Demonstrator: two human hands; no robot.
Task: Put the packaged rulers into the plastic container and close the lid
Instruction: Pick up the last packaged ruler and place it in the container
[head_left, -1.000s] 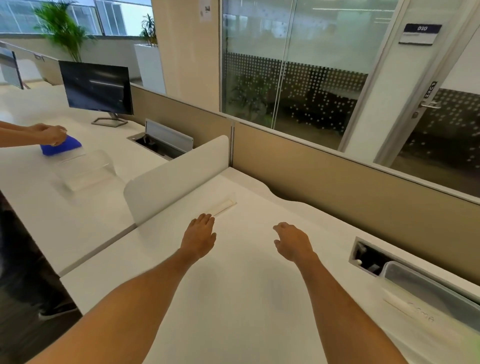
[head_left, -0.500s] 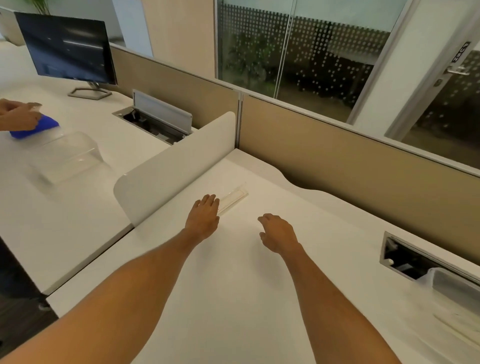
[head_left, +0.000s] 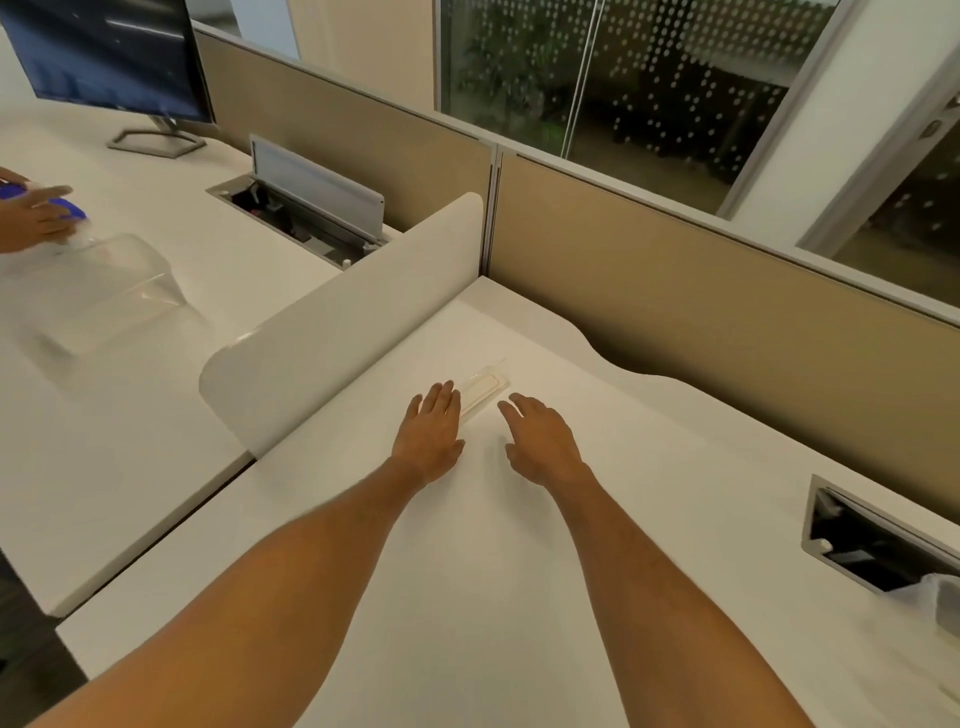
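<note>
No legible text, label or number is to be found; any print on the packaged ruler (head_left: 483, 391) is perhaps blurred out.

Open-plan office: white desks (head_left: 467, 597), tan partitions (head_left: 701, 291) (12 o'clock), monitor (head_left: 109, 52) at 10 o'clock, glass wall (head_left: 649, 78).

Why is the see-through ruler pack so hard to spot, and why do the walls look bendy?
Head view: the packaged ruler is clear and pale on a bright white desk, so only its thin edges and a faint shine show between the left hand and the right hand; the wide-angle lens curves the tan partition; the clear container at left looks smeared.
</note>
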